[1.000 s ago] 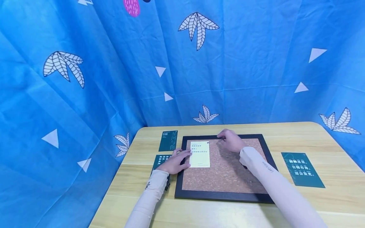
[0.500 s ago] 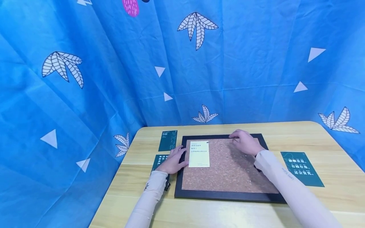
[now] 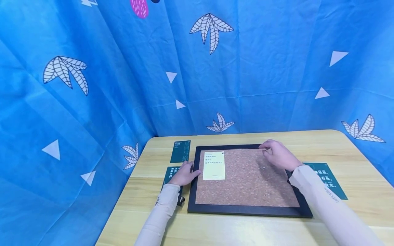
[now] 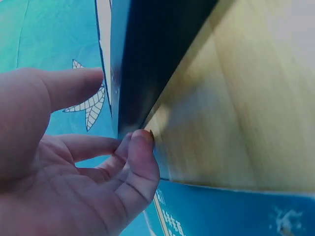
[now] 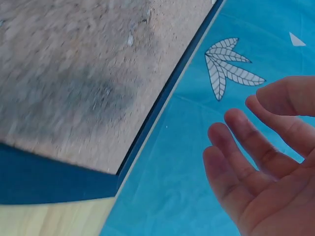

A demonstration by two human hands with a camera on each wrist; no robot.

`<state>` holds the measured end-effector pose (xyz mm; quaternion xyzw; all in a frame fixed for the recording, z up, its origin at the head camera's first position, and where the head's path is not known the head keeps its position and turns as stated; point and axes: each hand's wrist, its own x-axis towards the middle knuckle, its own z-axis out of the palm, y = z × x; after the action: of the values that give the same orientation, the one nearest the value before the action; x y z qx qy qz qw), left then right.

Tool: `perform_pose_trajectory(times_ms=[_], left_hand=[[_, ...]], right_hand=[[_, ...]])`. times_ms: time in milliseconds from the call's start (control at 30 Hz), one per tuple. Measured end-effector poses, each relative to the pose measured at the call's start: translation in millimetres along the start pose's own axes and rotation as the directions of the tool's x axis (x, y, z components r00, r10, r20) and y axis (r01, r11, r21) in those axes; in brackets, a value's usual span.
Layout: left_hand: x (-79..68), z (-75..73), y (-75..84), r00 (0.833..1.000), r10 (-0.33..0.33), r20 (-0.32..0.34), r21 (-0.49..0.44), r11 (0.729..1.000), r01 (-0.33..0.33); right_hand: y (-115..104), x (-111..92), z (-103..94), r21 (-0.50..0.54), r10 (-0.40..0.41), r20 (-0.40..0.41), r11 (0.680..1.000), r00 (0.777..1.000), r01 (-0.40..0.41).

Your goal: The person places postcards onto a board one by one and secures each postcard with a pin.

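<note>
A cork board (image 3: 246,184) with a black frame lies on the table. A pale yellow card (image 3: 213,167) with printed text sits at its upper left, with a small dark spot at its top right corner. My left hand (image 3: 184,174) rests at the frame's left side; in the left wrist view its bent fingertips (image 4: 140,142) meet the frame's outer side (image 4: 147,64) and its thumb extends past the other side. My right hand (image 3: 280,154) is at the far rail, right of the middle, its fingers slightly bent. Nothing shows in either hand.
Two dark green cards lie left of the board, one at the back (image 3: 178,152) and one partly under the left arm (image 3: 167,176). A small black object (image 3: 181,201) lies near the left wrist. Another green card (image 3: 330,179) is at right, partly covered by the right arm. Blue curtain (image 3: 197,68) surrounds the table.
My right hand has moved right along the board's far rail, and its arm now covers part of the right green card. My left hand has drawn slightly left, off the yellow card's edge.
</note>
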<state>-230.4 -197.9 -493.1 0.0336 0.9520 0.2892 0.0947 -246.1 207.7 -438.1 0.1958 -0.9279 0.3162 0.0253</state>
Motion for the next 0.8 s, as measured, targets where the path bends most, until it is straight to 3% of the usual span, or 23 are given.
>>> perform_pose_trajectory(times_ms=[167, 400, 800], left_hand=[[1.1, 1.5, -3.6, 1.000, 0.024, 0.014, 0.000, 1.000, -0.024], [-0.7, 0.1, -2.5, 1.000, 0.009, 0.010, -0.019, 1.000, -0.009], [0.4, -0.7, -1.7, 1.000, 0.010, 0.012, -0.032, 0.999, -0.009]], right_hand=[[2, -11, -13.0, -0.027, 0.022, 0.007, 0.999, 1.000, -0.022], [8, -25, -32.9, -0.065, 0.044, -0.035, 0.997, 0.998, -0.046], [43, -59, -59.1, -0.125, 0.236, -0.009, 0.964, 0.972, -0.235]])
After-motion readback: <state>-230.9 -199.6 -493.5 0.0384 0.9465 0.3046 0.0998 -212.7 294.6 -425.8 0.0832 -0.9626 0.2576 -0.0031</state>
